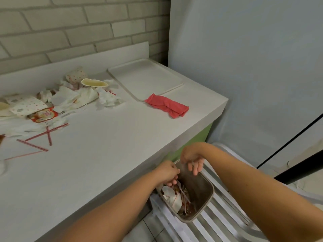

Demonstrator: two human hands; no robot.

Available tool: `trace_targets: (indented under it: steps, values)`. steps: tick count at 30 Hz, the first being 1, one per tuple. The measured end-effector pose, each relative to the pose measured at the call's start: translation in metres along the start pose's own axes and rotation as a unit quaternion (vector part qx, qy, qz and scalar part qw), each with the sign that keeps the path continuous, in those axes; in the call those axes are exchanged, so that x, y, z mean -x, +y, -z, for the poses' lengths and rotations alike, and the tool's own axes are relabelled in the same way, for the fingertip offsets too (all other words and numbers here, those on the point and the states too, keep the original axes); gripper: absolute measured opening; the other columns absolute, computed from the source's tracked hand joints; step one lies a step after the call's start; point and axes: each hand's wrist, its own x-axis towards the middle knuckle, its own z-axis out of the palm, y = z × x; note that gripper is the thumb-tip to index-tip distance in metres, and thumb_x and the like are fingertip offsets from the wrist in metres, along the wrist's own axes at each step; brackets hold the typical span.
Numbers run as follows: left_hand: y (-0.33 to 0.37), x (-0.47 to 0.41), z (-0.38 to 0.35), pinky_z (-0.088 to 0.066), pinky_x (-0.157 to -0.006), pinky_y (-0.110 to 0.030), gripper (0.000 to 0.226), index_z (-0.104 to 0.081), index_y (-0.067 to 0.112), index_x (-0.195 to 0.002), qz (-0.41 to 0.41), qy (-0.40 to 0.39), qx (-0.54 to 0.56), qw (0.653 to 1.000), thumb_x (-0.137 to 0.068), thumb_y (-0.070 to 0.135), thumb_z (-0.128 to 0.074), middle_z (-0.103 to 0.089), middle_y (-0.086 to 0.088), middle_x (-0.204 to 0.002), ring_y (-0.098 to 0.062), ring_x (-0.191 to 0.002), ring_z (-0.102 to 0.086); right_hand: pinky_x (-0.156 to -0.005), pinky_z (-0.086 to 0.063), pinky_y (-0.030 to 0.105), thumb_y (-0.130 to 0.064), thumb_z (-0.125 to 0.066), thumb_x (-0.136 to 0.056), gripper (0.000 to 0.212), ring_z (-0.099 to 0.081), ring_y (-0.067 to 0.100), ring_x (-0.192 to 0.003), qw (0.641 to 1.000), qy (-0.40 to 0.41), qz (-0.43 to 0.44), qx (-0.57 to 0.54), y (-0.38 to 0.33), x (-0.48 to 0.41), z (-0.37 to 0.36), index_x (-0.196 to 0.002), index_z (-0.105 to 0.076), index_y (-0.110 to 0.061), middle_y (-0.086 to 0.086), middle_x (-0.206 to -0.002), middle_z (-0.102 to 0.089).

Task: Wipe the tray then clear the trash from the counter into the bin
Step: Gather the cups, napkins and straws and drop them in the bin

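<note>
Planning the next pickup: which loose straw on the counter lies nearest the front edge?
The pale pink straw, lying alone; the three darker red straws sit behind it, two crossing.

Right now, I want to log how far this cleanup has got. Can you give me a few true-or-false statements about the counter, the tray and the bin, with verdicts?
1. The tray is piled with wrappers. False: it is bare, and the wrappers lie on the counter to its left.
2. The red cloth lies at the tray's near corner. True.
3. The bin is empty. False: trash lies in it.
4. The left hand and right hand are both over the bin. True.
5. The bin stands on the counter. False: it sits on a white slatted chair beside the counter.
6. Several red straws lie on the counter. True.
</note>
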Motion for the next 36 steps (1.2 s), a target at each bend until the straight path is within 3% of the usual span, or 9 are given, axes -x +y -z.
trace_targets:
  steps: [2, 5, 8, 10, 13, 18, 22, 30, 36]
  values:
    - [0.007, 0.011, 0.008, -0.04, -0.049, -0.021, 0.025, -0.055, 0.011, -0.072, -0.022, 0.03, -0.05, 0.998, -0.095, 0.012, -0.043, -0.055, -0.002, -0.064, -0.01, -0.051, -0.05, -0.043, -0.051, 0.02, -0.028, -0.041, -0.1, 0.05, -0.066, 0.019, -0.051, 0.998, 0.014, -0.004, 0.058, -0.016, 0.016, 0.008, -0.135, -0.039, 0.007, 0.017, -0.094, -0.068]
    - [0.02, 0.022, 0.024, -0.051, -0.064, -0.03, 0.021, -0.067, 0.001, -0.092, -0.062, 0.108, -0.108, 0.986, -0.088, 0.007, -0.046, -0.065, -0.011, -0.078, -0.018, -0.065, -0.057, -0.038, -0.045, 0.016, -0.03, -0.041, -0.1, 0.046, -0.062, 0.013, -0.037, 0.989, 0.039, 0.009, 0.143, -0.041, 0.041, 0.017, -0.13, -0.042, 0.004, 0.012, -0.064, -0.071]
    - [0.027, 0.035, 0.043, -0.049, -0.077, -0.031, 0.023, -0.067, 0.003, -0.103, -0.08, 0.163, -0.114, 0.977, -0.089, 0.014, -0.051, -0.067, -0.013, -0.104, -0.022, -0.086, -0.06, -0.039, -0.036, 0.018, -0.021, -0.045, -0.097, 0.017, -0.051, 0.011, -0.029, 0.975, 0.077, 0.056, 0.2, -0.069, 0.062, 0.024, -0.095, -0.051, -0.005, 0.009, -0.048, -0.067]
    - [0.027, 0.044, 0.058, -0.045, -0.067, -0.025, 0.023, -0.066, 0.005, -0.101, -0.088, 0.197, -0.107, 0.971, -0.092, 0.018, -0.051, -0.066, -0.01, -0.098, -0.02, -0.083, -0.057, -0.041, -0.035, 0.019, -0.015, -0.047, -0.094, 0.014, -0.046, 0.011, -0.029, 0.966, 0.104, 0.082, 0.224, -0.087, 0.072, 0.024, -0.082, -0.05, -0.007, 0.005, -0.04, -0.06]
    - [0.017, 0.058, 0.083, -0.035, -0.054, -0.018, 0.011, -0.058, 0.011, -0.09, -0.107, 0.276, -0.093, 0.951, -0.092, 0.019, -0.051, -0.054, -0.001, -0.084, -0.018, -0.079, -0.051, -0.043, -0.034, 0.02, -0.011, -0.046, -0.093, 0.008, -0.043, 0.014, -0.039, 0.951, 0.139, 0.131, 0.243, -0.117, 0.083, 0.02, -0.094, -0.054, -0.007, 0.007, -0.049, -0.059]
    - [-0.025, 0.097, 0.132, -0.035, -0.056, -0.02, 0.005, -0.049, 0.015, -0.09, -0.087, 0.384, -0.039, 0.918, -0.088, 0.015, -0.054, -0.046, 0.006, -0.072, -0.014, -0.069, -0.046, -0.049, -0.037, 0.021, -0.014, -0.044, -0.096, 0.023, -0.049, 0.014, -0.052, 0.922, 0.192, 0.238, 0.239, -0.176, 0.088, -0.01, -0.108, -0.059, -0.002, 0.008, -0.073, -0.061]
    - [-0.07, 0.135, 0.167, -0.038, -0.062, -0.022, 0.008, -0.05, 0.015, -0.09, -0.068, 0.45, -0.032, 0.89, -0.086, 0.012, -0.056, -0.05, 0.0, -0.087, -0.015, -0.074, -0.047, -0.052, -0.039, 0.022, -0.017, -0.047, -0.093, 0.011, -0.049, 0.014, -0.056, 0.901, 0.191, 0.31, 0.234, -0.226, 0.09, -0.04, -0.095, -0.056, -0.01, 0.008, -0.082, -0.061]
    - [-0.167, 0.209, 0.218, -0.037, -0.074, -0.022, 0.018, -0.057, 0.01, -0.105, 0.01, 0.535, -0.015, 0.845, -0.088, 0.014, -0.058, -0.053, -0.005, -0.106, -0.014, -0.086, -0.048, -0.051, -0.039, 0.021, -0.015, -0.052, -0.09, 0.005, -0.05, 0.013, -0.059, 0.872, 0.156, 0.383, 0.264, -0.319, 0.101, -0.119, -0.092, -0.056, -0.012, 0.001, -0.075, -0.057]
    - [-0.221, 0.259, 0.242, -0.036, -0.074, -0.019, 0.02, -0.061, 0.007, -0.106, 0.033, 0.599, 0.001, 0.8, -0.089, 0.004, -0.05, -0.057, -0.009, -0.109, -0.013, -0.087, -0.048, -0.076, -0.044, 0.031, -0.018, -0.058, -0.089, 0.017, -0.05, 0.018, -0.086, 0.814, 0.178, 0.485, 0.266, -0.37, 0.102, -0.183, -0.105, -0.061, -0.014, -0.001, -0.094, -0.051]
